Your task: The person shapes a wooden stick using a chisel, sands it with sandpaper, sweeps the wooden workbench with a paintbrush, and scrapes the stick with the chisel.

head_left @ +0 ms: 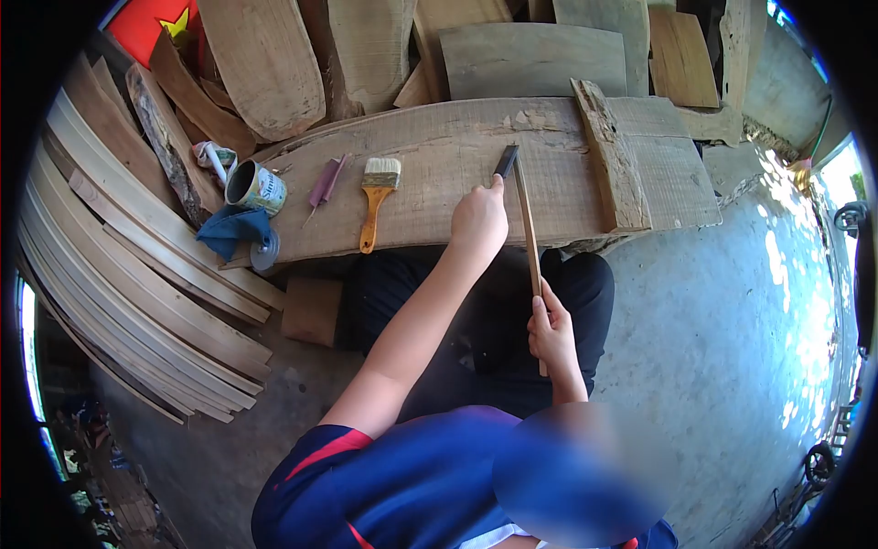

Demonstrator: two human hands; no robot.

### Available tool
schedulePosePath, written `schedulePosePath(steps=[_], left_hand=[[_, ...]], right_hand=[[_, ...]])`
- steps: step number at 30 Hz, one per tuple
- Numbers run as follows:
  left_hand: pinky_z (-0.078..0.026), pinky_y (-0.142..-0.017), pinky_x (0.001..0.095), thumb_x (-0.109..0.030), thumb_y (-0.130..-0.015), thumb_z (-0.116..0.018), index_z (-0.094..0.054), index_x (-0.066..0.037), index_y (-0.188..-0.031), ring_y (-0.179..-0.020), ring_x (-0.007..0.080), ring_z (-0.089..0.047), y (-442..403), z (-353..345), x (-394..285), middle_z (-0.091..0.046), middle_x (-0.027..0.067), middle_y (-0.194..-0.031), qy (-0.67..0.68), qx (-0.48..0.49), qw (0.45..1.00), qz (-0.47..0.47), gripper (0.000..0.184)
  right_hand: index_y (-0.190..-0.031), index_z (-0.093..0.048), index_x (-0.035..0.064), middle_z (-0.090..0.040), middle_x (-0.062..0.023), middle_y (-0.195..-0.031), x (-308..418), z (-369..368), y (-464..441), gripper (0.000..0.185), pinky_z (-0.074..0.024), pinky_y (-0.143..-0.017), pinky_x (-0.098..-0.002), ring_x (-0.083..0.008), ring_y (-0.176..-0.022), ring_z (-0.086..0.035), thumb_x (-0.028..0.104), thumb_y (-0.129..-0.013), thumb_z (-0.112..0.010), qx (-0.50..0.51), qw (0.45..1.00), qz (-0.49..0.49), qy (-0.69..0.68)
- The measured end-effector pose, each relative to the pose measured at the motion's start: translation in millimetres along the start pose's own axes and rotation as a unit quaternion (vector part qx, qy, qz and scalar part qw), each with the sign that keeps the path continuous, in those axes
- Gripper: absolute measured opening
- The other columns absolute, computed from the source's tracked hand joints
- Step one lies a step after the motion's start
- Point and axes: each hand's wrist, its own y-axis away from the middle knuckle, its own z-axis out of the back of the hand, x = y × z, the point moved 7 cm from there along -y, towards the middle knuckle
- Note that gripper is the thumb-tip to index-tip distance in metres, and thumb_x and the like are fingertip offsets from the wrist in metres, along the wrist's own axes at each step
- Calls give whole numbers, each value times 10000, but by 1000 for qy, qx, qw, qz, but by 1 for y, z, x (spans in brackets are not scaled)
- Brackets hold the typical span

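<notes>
My right hand is wrapped round the lower part of a thin wooden strip, which slants up from my lap over the plank bench. My left hand is closed on a small dark flat piece, index finger stretched along it. The piece lies against or right beside the strip's far end; its kind is not clear. To the left on the plank rest a paintbrush with pale bristles and a wooden handle, and a folded purple piece with a thin stem.
A tin can, a blue cloth and a clear round lid stand at the plank's left end. A rough wood piece lies across its right part. Long strips are stacked at left; boards lean behind.
</notes>
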Motion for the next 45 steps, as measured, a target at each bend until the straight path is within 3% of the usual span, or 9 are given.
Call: schedulePosePath(steps=[9,17,19,27,32,33,37,40,45], left_hand=[[-508,-632,422,-102,-851,-519,-547,-35,-1198,-698,351,-617,47,20,-16,-587,199,-783,-14,43,999,9,354],[-527,-672,405,-47,-836,-464,-463,-30,-1271,-768,348,-634,35,15,-25,-593,206,-864,-50,79,995,44,435],[-530,-685,410,-57,-851,-432,-462,-11,-1266,-783,349,-636,22,10,-23,-597,219,-865,-48,68,995,54,418],[-547,-631,343,-45,-843,-479,-438,7,-1280,-757,288,-651,17,15,-24,-599,186,-891,-92,78,993,5,441],[-545,-631,363,-41,-841,-479,-428,-14,-1292,-730,290,-647,64,24,-29,-585,181,-889,-93,113,989,-2,456],[-521,-640,406,-66,-829,-510,-472,-44,-1267,-715,340,-627,72,25,-25,-585,185,-800,-60,85,995,2,440],[-492,-618,430,-136,-845,-548,-497,-81,-1254,-680,355,-597,88,36,-6,-564,181,-744,34,72,997,-15,416],[-478,-650,441,-158,-852,-554,-489,-121,-1271,-705,367,-587,104,31,19,-565,183,-745,50,73,996,10,426],[-473,-678,441,-187,-867,-552,-473,-145,-1290,-748,378,-595,134,28,43,-589,208,-751,95,63,992,54,432]], right_hand=[[-1369,-394,128,-387,74,-556,-4,5,-4,426,-288,-393,-187,-10,-443,-341,146,-949,-466,-16,997,22,76],[-1340,-419,66,-530,23,-706,5,-5,-8,414,-329,-463,-199,-20,-521,-321,83,-929,-465,-71,971,139,182],[-1360,-407,106,-380,79,-585,-4,-10,-2,422,-287,-432,-184,-5,-492,-319,112,-942,-466,-85,957,182,211],[-1358,-408,100,-376,79,-581,2,-2,2,428,-287,-431,-193,-7,-486,-300,94,-935,-472,-69,969,145,189],[-1326,-426,37,-500,-26,-632,9,1,-1,416,-358,-465,-219,-38,-509,-341,60,-913,-478,-72,961,158,216],[-1321,-430,30,-526,-47,-646,12,1,-1,415,-367,-474,-220,-39,-514,-351,58,-910,-481,-75,958,170,219],[-1312,-439,32,-538,-106,-668,15,4,0,412,-398,-511,-230,-50,-539,-387,65,-904,-486,-73,954,157,245],[-1308,-444,44,-499,-147,-661,23,8,0,409,-432,-569,-240,-76,-563,-438,86,-903,-485,-77,940,218,249],[-1321,-435,61,-504,-55,-644,21,13,-12,420,-411,-542,-238,-65,-535,-414,108,-907,-492,-46,947,179,261]])
